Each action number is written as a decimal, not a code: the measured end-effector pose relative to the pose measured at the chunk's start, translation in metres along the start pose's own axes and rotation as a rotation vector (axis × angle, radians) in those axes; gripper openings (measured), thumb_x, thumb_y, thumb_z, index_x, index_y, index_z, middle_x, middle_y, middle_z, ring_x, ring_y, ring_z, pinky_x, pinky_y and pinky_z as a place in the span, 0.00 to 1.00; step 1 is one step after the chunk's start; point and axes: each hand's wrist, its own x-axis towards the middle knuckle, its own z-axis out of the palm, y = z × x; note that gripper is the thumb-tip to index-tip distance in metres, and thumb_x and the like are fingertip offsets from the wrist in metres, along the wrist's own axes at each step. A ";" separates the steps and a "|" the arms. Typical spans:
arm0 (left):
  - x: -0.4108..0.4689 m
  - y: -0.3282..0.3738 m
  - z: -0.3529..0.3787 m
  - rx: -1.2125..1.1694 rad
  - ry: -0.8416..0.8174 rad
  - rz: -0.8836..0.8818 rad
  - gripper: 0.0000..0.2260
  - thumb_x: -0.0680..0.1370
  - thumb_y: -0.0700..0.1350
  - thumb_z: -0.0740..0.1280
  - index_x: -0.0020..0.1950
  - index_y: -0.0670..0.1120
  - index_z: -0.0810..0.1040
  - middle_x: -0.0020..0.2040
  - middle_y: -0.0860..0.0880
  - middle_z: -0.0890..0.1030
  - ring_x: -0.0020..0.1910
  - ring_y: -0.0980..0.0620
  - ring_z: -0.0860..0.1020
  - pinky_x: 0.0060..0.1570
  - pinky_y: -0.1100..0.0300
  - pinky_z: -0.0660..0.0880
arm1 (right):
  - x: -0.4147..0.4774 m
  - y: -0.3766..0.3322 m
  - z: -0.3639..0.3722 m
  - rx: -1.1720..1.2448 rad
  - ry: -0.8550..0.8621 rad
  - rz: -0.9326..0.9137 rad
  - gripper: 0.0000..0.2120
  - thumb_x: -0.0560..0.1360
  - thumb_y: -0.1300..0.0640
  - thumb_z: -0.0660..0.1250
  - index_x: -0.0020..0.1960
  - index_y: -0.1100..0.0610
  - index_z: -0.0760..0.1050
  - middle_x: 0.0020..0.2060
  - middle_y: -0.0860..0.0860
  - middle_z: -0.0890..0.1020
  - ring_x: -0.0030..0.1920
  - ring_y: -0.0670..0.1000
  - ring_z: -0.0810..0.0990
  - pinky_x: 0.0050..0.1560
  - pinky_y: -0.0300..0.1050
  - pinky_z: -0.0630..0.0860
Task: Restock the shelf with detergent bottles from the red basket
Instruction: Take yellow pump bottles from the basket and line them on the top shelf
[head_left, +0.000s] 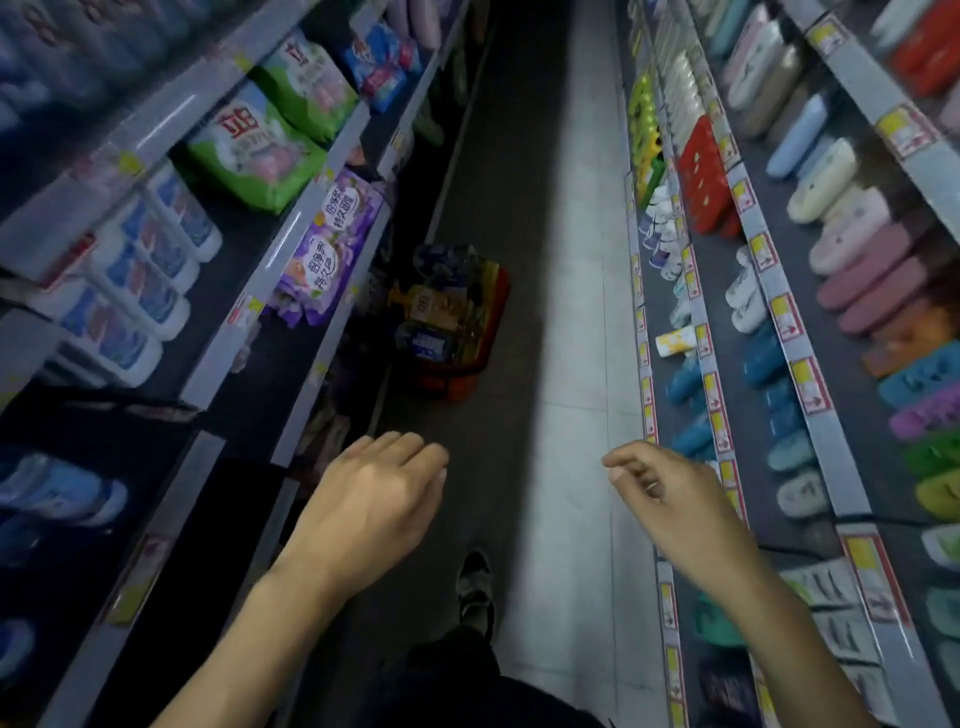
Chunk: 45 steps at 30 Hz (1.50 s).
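The red basket (470, 374) stands on the aisle floor ahead, close to the left shelving, holding several detergent bottles (431, 306) in dark blue and yellow packaging. My left hand (374, 499) hovers in the air nearer to me than the basket, fingers loosely curled, holding nothing. My right hand (670, 493) hangs at the right of the aisle, fingers relaxed and empty. On the left shelf (311, 208) sit white detergent bottles (140, 291) and green and purple detergent bags (260, 150).
The right shelving (810, 364) carries rows of slippers and small goods with yellow price tags. A narrow tiled floor strip (571, 260) runs between the two shelf units. My shoe (475, 587) shows below my hands.
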 end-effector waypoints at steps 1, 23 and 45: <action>0.019 -0.010 0.003 -0.037 0.020 -0.050 0.08 0.80 0.47 0.61 0.51 0.47 0.80 0.43 0.52 0.79 0.41 0.50 0.78 0.39 0.53 0.76 | 0.020 -0.001 -0.004 0.013 0.029 0.029 0.06 0.78 0.59 0.69 0.50 0.49 0.81 0.43 0.42 0.84 0.44 0.40 0.81 0.45 0.36 0.77; 0.414 -0.096 0.110 -0.169 -0.241 -0.454 0.12 0.81 0.50 0.62 0.63 0.53 0.75 0.57 0.54 0.77 0.54 0.51 0.79 0.47 0.53 0.78 | 0.460 0.082 -0.094 -0.055 -0.386 0.052 0.07 0.80 0.55 0.65 0.56 0.47 0.78 0.46 0.44 0.82 0.46 0.44 0.81 0.50 0.43 0.77; 0.449 -0.229 0.235 -0.780 -0.025 -1.542 0.12 0.80 0.44 0.64 0.63 0.47 0.76 0.53 0.48 0.80 0.52 0.48 0.79 0.49 0.58 0.73 | 0.770 -0.038 0.106 -0.449 -1.230 -0.274 0.10 0.82 0.53 0.62 0.63 0.50 0.76 0.51 0.44 0.81 0.53 0.46 0.79 0.53 0.43 0.75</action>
